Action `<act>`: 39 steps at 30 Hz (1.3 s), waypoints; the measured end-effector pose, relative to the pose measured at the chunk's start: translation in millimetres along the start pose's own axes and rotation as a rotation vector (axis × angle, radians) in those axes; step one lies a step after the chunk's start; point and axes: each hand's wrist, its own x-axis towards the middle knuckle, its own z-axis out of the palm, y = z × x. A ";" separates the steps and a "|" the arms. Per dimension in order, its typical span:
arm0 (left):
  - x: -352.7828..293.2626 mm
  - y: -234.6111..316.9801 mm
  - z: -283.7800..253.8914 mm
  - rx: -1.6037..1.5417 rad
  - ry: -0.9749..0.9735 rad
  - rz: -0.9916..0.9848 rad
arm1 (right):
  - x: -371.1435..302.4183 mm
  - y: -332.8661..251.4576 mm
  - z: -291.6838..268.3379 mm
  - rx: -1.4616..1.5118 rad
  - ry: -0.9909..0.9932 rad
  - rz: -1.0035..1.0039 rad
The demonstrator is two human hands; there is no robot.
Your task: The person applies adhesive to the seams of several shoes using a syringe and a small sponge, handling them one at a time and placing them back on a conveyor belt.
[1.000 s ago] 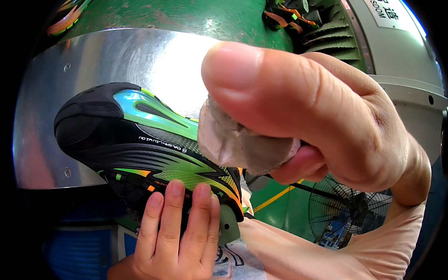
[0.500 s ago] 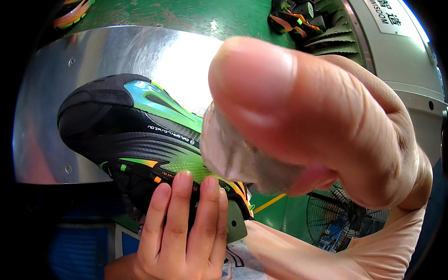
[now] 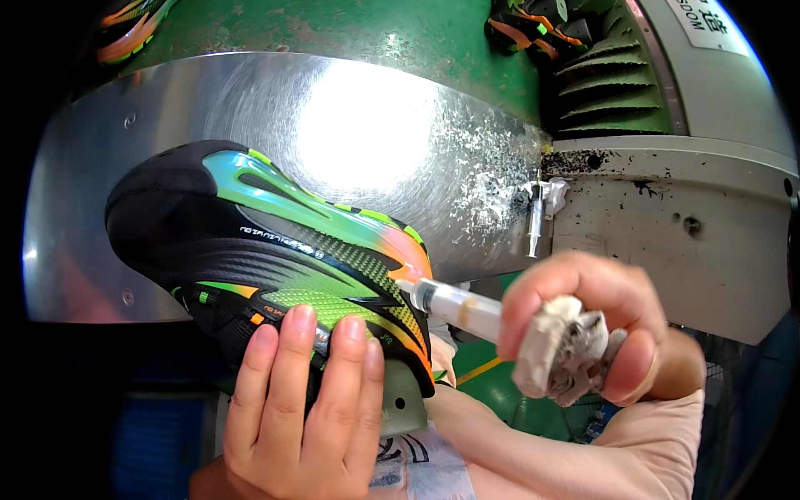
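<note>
A black sneaker [image 3: 250, 242] with green, orange and iridescent trim lies on its side, its toe to the left and a green shoe last [image 3: 403, 400] in its opening. My left hand [image 3: 308, 408] holds it from below, with fingers laid along the upper and the thumb hidden. In my right hand [image 3: 592, 325] is a clear syringe [image 3: 458, 308]. Its tip meets the orange part of the sole near the heel. A grimy whitish wad [image 3: 558, 350] is also gripped there, covering the syringe's back end.
Under the shoe is a shiny metal plate [image 3: 242, 100], with white flecks and another syringe [image 3: 536, 218] at its right end. Beyond it runs a green belt [image 3: 358, 37] carrying other sneakers [image 3: 537, 29]. A grey machine housing [image 3: 667, 217] with green flaps [image 3: 612, 83] stands right.
My right hand has dropped from close before the camera to the shoe's heel, bringing the syringe tip onto the sole. My left hand and the sneaker have shifted slightly.
</note>
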 end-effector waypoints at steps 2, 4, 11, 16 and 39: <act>2.8 4.8 -4.1 0.014 -0.016 -0.021 | -14.5 23.9 -15.0 0.039 -0.074 -0.077; 12.0 5.0 -1.6 0.024 -0.054 0.008 | -25.9 48.8 -30.0 0.115 -0.098 -0.099; 33.2 10.9 -16.0 0.154 -0.140 0.011 | -24.9 105.4 -43.5 0.440 -0.155 -0.298; 54.8 -3.5 -8.6 0.142 -0.150 0.071 | -14.9 124.9 -53.9 0.584 -0.169 -0.327; 186.2 6.8 0.0 0.097 -0.398 -0.400 | 11.9 161.5 -72.5 0.527 -0.044 -0.784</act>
